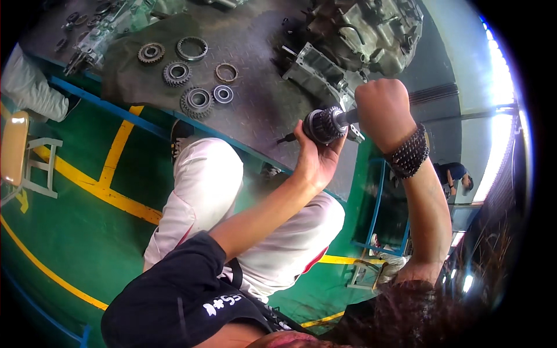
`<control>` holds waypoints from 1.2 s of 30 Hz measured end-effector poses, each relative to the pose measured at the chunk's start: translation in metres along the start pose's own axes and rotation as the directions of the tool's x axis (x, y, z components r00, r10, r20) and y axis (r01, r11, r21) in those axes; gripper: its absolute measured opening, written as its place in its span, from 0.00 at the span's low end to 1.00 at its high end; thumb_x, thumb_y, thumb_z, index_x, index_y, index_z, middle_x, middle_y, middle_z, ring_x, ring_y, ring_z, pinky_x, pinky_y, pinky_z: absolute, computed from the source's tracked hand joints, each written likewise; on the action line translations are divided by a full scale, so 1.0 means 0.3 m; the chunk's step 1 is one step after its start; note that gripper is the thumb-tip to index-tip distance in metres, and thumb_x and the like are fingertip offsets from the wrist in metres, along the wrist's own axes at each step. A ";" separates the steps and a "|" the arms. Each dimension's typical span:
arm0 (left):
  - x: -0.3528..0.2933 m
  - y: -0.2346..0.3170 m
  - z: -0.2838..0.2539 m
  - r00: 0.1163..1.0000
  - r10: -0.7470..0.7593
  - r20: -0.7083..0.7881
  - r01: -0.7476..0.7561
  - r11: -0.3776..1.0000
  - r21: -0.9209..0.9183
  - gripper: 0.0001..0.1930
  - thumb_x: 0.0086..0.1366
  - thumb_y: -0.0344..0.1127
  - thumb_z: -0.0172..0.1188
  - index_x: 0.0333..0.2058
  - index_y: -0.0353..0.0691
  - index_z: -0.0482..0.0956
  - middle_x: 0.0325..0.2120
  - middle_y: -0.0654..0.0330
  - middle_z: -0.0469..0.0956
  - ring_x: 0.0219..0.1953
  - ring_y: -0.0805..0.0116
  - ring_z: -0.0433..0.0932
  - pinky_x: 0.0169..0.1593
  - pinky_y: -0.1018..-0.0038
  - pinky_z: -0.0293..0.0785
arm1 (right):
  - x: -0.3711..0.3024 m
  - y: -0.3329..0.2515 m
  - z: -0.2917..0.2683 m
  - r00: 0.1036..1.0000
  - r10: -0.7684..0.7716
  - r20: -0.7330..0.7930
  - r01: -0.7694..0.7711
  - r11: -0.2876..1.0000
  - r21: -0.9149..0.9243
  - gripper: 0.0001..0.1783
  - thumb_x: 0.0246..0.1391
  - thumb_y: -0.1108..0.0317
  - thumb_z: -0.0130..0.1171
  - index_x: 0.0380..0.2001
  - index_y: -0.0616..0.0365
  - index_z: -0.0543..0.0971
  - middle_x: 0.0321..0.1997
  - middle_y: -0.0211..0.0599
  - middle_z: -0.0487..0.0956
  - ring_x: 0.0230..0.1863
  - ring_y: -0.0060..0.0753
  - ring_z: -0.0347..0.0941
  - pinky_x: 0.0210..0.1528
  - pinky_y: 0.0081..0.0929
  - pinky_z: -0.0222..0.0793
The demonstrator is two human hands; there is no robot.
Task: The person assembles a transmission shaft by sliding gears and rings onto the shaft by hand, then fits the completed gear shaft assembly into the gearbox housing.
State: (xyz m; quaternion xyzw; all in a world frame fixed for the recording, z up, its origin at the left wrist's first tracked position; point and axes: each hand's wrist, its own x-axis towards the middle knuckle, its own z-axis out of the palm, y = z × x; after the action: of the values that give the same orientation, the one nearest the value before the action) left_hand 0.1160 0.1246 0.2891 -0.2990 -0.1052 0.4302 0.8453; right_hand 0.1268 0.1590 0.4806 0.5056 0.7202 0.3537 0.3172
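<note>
My left hand (316, 162) cups a dark toothed gear (325, 124) from below, thumb and fingers on either side of it. The gear sits on a grey metal shaft (347, 118) that slants up to the right. My right hand (383, 107) is closed in a fist round the shaft's upper end, with a dark beaded band on the wrist. Both hands hold this assembly over the near edge of the workbench (255, 110). A thin dark end (286, 139) pokes out to the left of my left hand.
Loose gears (197, 101) and rings lie on the bench to the left, near a dark cloth (130, 75). Open metal housings (325, 69) stand behind my hands. A stool (26, 151) is at far left. Another person (455, 177) is in the background at right.
</note>
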 end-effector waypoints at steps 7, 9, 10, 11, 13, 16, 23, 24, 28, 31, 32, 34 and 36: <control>-0.009 -0.015 0.003 1.000 -0.009 -0.018 0.009 1.000 0.017 0.33 0.74 0.61 0.46 0.57 0.33 0.72 0.52 0.50 0.77 0.54 0.54 0.78 0.65 0.62 0.76 | -0.021 0.008 0.027 0.999 -0.031 0.016 0.031 0.999 0.011 0.04 0.37 0.69 0.66 0.15 0.51 0.82 0.20 0.36 0.80 0.28 0.40 0.81 0.29 0.34 0.73; -0.011 -0.021 0.004 1.000 -0.015 -0.011 0.015 1.000 0.011 0.33 0.74 0.62 0.46 0.57 0.34 0.72 0.52 0.50 0.77 0.54 0.55 0.79 0.65 0.63 0.76 | -0.027 0.008 0.027 0.999 -0.016 -0.029 0.017 1.000 0.006 0.04 0.37 0.68 0.66 0.15 0.51 0.82 0.19 0.36 0.80 0.27 0.40 0.81 0.29 0.34 0.72; -0.011 -0.021 0.002 1.000 -0.016 -0.011 0.016 1.000 0.012 0.33 0.74 0.62 0.46 0.57 0.34 0.72 0.52 0.50 0.77 0.54 0.55 0.79 0.65 0.63 0.76 | -0.028 0.009 0.025 0.999 -0.015 -0.029 0.015 1.000 0.005 0.04 0.37 0.68 0.66 0.15 0.51 0.82 0.19 0.36 0.80 0.27 0.40 0.81 0.29 0.34 0.72; -0.012 -0.020 0.001 1.000 -0.019 -0.013 0.019 0.999 0.025 0.33 0.74 0.62 0.45 0.56 0.34 0.72 0.52 0.51 0.77 0.54 0.55 0.79 0.65 0.63 0.76 | -0.027 0.009 0.022 1.000 -0.014 -0.016 0.014 1.000 0.014 0.04 0.37 0.68 0.66 0.15 0.51 0.81 0.19 0.36 0.80 0.27 0.40 0.81 0.29 0.34 0.72; -0.019 -0.018 -0.001 1.000 -0.022 -0.015 0.023 0.999 0.040 0.33 0.74 0.63 0.45 0.56 0.34 0.72 0.52 0.51 0.77 0.54 0.56 0.78 0.65 0.63 0.76 | -0.018 0.006 0.010 1.000 -0.012 -0.004 0.012 1.000 0.023 0.04 0.37 0.68 0.66 0.15 0.51 0.81 0.19 0.36 0.79 0.27 0.40 0.81 0.29 0.35 0.72; -0.031 -0.013 -0.004 1.000 -0.006 -0.027 0.008 0.998 0.066 0.32 0.74 0.62 0.46 0.56 0.35 0.72 0.52 0.51 0.78 0.54 0.56 0.79 0.64 0.63 0.77 | -0.015 0.002 -0.002 0.989 -0.015 0.150 0.015 1.000 -0.005 0.04 0.45 0.64 0.64 0.21 0.47 0.86 0.25 0.31 0.83 0.32 0.36 0.83 0.30 0.32 0.71; 0.002 0.003 -0.042 0.999 0.010 0.033 -0.014 0.994 0.106 0.27 0.73 0.56 0.50 0.54 0.36 0.74 0.51 0.52 0.79 0.53 0.57 0.80 0.64 0.62 0.77 | -0.036 0.001 0.013 0.999 -0.023 -0.042 0.024 1.000 0.018 0.04 0.35 0.68 0.66 0.14 0.52 0.81 0.19 0.36 0.79 0.26 0.40 0.80 0.28 0.35 0.71; -0.001 0.000 -0.040 1.000 0.009 0.020 -0.011 0.994 0.109 0.27 0.73 0.56 0.51 0.53 0.36 0.74 0.51 0.52 0.79 0.53 0.57 0.80 0.64 0.61 0.77 | -0.039 0.003 0.013 0.999 -0.023 -0.037 0.023 0.999 0.024 0.04 0.35 0.68 0.66 0.14 0.52 0.81 0.19 0.36 0.79 0.26 0.40 0.80 0.28 0.35 0.71; -0.039 -0.020 0.009 0.997 -0.012 -0.081 0.019 0.996 0.085 0.29 0.72 0.59 0.52 0.53 0.36 0.74 0.50 0.52 0.79 0.52 0.58 0.80 0.64 0.61 0.77 | -0.037 -0.001 -0.003 0.986 0.005 0.165 -0.001 1.000 -0.020 0.05 0.46 0.64 0.63 0.23 0.46 0.86 0.26 0.30 0.84 0.34 0.34 0.83 0.32 0.31 0.71; -0.043 -0.024 0.006 0.991 -0.036 -0.131 0.046 0.996 0.075 0.32 0.70 0.62 0.54 0.53 0.36 0.75 0.48 0.54 0.80 0.50 0.60 0.81 0.64 0.62 0.76 | -0.042 -0.006 0.010 0.987 0.004 0.161 0.000 1.000 -0.028 0.05 0.46 0.64 0.63 0.23 0.45 0.87 0.26 0.30 0.84 0.34 0.34 0.83 0.31 0.31 0.71; -0.038 -0.021 -0.003 0.993 -0.043 -0.106 0.051 0.996 0.078 0.32 0.69 0.64 0.55 0.52 0.36 0.75 0.47 0.54 0.80 0.49 0.60 0.81 0.63 0.63 0.77 | -0.041 -0.007 0.014 0.988 0.011 0.155 -0.008 1.000 -0.023 0.05 0.46 0.64 0.63 0.23 0.45 0.87 0.27 0.30 0.84 0.34 0.34 0.83 0.31 0.31 0.71; -0.030 -0.019 -0.016 0.995 -0.051 -0.082 0.058 0.995 0.081 0.33 0.68 0.65 0.55 0.52 0.36 0.75 0.45 0.55 0.80 0.48 0.61 0.80 0.63 0.63 0.77 | -0.045 -0.008 0.031 0.988 0.019 0.150 -0.017 1.000 -0.017 0.04 0.46 0.63 0.63 0.23 0.45 0.87 0.27 0.30 0.84 0.34 0.34 0.83 0.31 0.31 0.72; -0.024 -0.019 -0.028 0.995 -0.056 -0.083 0.063 0.995 0.084 0.32 0.68 0.64 0.56 0.51 0.37 0.75 0.45 0.56 0.81 0.49 0.62 0.80 0.61 0.64 0.78 | -0.060 -0.005 0.058 0.998 0.008 -0.060 -0.006 0.999 0.049 0.03 0.34 0.68 0.66 0.14 0.52 0.81 0.19 0.37 0.79 0.27 0.41 0.80 0.28 0.35 0.71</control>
State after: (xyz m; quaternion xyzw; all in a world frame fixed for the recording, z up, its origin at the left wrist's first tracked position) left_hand 0.1189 0.1128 0.2865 -0.2762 -0.0611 0.3965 0.8734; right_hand 0.1454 0.1449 0.4716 0.5050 0.7361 0.3520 0.2817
